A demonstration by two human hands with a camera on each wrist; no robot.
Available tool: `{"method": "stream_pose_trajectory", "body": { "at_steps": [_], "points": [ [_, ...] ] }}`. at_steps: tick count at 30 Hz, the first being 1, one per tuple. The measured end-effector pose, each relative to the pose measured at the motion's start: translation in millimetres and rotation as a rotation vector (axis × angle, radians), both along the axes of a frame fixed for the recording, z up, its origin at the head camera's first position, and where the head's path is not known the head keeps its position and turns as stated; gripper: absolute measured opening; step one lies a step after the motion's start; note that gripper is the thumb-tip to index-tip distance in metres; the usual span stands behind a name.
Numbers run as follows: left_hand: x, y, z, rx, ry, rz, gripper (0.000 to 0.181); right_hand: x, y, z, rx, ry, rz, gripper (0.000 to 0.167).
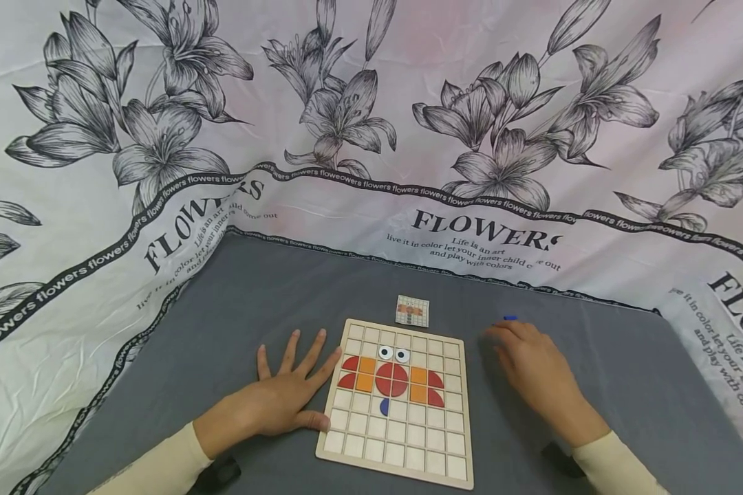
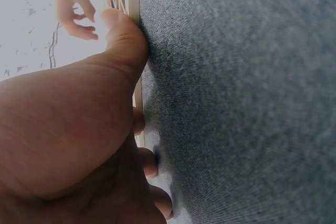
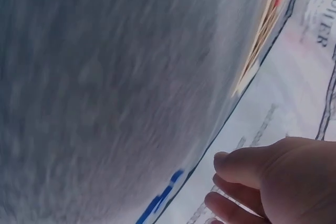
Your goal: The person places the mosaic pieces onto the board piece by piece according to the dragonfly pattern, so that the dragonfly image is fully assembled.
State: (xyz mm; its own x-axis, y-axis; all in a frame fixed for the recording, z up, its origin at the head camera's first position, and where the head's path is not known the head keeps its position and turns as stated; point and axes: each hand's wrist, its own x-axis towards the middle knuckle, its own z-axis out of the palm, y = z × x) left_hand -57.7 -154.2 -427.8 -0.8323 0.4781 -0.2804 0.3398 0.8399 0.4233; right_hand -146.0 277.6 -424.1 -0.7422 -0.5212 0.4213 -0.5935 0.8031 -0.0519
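Observation:
A wooden grid board (image 1: 408, 456) lies on the grey cloth. My left hand (image 1: 275, 402) is spread flat on its left side, with the thumb and a fingertip touching the rim. On the board are two round eye pieces (image 1: 393, 354), a red circle (image 1: 391, 379) of quarter pieces, orange squares (image 1: 365, 375), red curved pieces (image 1: 435, 388) and a blue curved piece (image 1: 384, 407). Right of the board hovers my right hand (image 1: 535, 375), its fingers loosely bent with nothing visible between them. Several blue pieces (image 3: 157, 203) lie close to it, mostly hidden by it in the head view.
A small pattern card (image 1: 412, 311) lies just beyond the board's far edge. White fabric with printed flowers (image 1: 347, 117) hangs behind and on both sides of the grey surface (image 1: 297, 289).

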Motion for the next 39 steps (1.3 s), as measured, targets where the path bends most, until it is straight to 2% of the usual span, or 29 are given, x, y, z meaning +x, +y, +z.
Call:
{"method": "stream_pose_trajectory", "body": {
  "at_steps": [3, 7, 14, 17, 23, 25, 27, 31, 33, 35, 38, 39],
  "points": [
    [0.0, 0.1, -0.9, 0.003, 0.001, 0.002, 0.107, -8.7, 8, -2.5, 0.031, 0.044, -0.002, 0.036],
    [-0.6, -0.9, -2.5, 0.021, 0.0, -0.006, 0.107, -16.3, 15, -4.3, 0.062, 0.038, -0.011, 0.037],
    [-1.7, -6.2, -18.0, 0.092, 0.042, -0.029, 0.108, -26.1, 19, -4.7, 0.115, 0.005, 0.0, 0.035],
    [-1.7, -6.1, -18.0, 0.096, 0.039, -0.024, 0.108, -28.5, 21, -5.6, 0.128, -0.01, -0.002, 0.035],
    [-0.8, -4.2, -11.5, 0.062, 0.02, -0.02, 0.108, -35.3, 20, -6.9, 0.174, 0.007, 0.01, 0.032],
    [-1.1, -4.0, -11.7, 0.053, 0.017, -0.02, 0.109, -37.6, 20, -6.2, 0.181, 0.001, 0.015, 0.03],
    [-2.1, -5.2, -18.2, 0.067, 0.029, -0.019, 0.109, -40.2, 19, -4.4, 0.186, -0.013, 0.016, 0.028],
    [-1.9, -4.8, -16.0, 0.053, 0.018, -0.005, 0.109, -47.4, 16, -0.4, 0.196, -0.055, 0.002, 0.02],
    [-2.9, -5.4, -20.1, 0.049, 0.019, -0.002, 0.109, -51.7, 14, 1.2, 0.209, -0.064, -0.005, 0.017],
    [-2.8, -4.8, -16.8, 0.044, 0.018, -0.004, 0.109, -55.2, 12, 2.3, 0.226, -0.062, -0.009, 0.016],
    [-4.1, -6.0, -20.7, 0.06, 0.033, -0.02, 0.11, -60.0, 11, 2.6, 0.254, -0.045, -0.011, 0.013],
    [-3.5, -5.2, -17.0, 0.061, 0.032, -0.023, 0.109, -61.5, 10, 2.5, 0.26, -0.036, -0.01, 0.012]
  ]
}}
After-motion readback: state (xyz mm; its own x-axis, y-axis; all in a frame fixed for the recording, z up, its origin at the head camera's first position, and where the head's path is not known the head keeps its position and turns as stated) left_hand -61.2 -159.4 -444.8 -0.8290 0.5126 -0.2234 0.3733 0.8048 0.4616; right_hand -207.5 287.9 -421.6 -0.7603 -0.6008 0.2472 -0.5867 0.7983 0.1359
